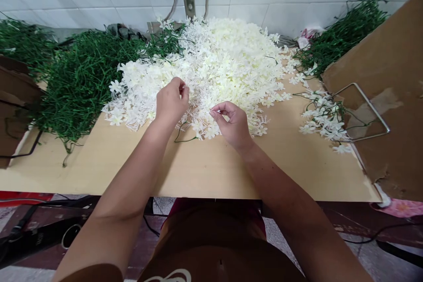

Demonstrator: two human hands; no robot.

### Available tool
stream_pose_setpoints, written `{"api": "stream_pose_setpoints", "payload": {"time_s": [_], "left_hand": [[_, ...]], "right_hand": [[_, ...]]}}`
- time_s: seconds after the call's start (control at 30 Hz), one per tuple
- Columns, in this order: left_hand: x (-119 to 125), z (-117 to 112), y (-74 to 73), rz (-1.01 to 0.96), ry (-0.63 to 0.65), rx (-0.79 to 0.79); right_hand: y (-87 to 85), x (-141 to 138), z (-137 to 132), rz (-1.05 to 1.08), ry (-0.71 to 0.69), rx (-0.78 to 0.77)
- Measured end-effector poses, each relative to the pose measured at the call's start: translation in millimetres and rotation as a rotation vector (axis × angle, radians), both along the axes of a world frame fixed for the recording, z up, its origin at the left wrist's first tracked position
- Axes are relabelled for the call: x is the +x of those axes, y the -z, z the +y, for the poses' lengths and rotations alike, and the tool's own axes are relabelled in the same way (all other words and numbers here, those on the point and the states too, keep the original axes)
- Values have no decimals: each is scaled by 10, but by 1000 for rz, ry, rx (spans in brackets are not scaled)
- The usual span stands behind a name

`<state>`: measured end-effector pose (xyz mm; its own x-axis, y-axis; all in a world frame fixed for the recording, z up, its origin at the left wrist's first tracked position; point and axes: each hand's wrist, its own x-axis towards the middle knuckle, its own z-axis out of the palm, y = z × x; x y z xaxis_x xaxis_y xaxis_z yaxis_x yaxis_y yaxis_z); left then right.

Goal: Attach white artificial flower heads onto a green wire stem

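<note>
While both hands are working at the near edge of the flower pile (218, 57), the left hand (171, 103) is curling shut, fingertips pinching into white blossoms, & the right hand (233, 123) is pinching a small white flower (214, 111) betw. thumb & forefinger, other fingers folded in. Risk, as I'm judging it: tiny petals are tangling w/ neighbours, so a tug could be dragging extra blooms off the table (205, 172) edge or snapping the thin green stem (185, 139) lying just below the hands.
</note>
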<state>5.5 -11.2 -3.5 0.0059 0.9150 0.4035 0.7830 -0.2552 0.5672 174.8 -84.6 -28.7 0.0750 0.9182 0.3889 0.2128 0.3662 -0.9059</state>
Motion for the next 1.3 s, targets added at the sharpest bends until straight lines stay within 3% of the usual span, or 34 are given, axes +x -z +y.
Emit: {"api": "stream_pose_setpoints", "payload": {"time_s": [0.23, 0.43, 0.67, 0.9, 1.07, 1.3], "left_hand": [[54, -70, 65, -142, 58, -98], [185, -216, 98, -57, 125, -103], [301, -370, 82, 172, 330, -22], [266, -506, 43, 39, 316, -51], [241, -543, 62, -57, 301, -54], [247, -582, 47, -36, 314, -81]], "right_hand": [[45, -15, 14, -45, 11, 26], [111, -19, 64, -71, 38, 94], [181, -48, 132, 115, 57, -42], [157, -32, 155, 224, 42, -169], [111, -27, 102, 48, 60, -159], [79, -3, 41, -206, 167, 110]]}}
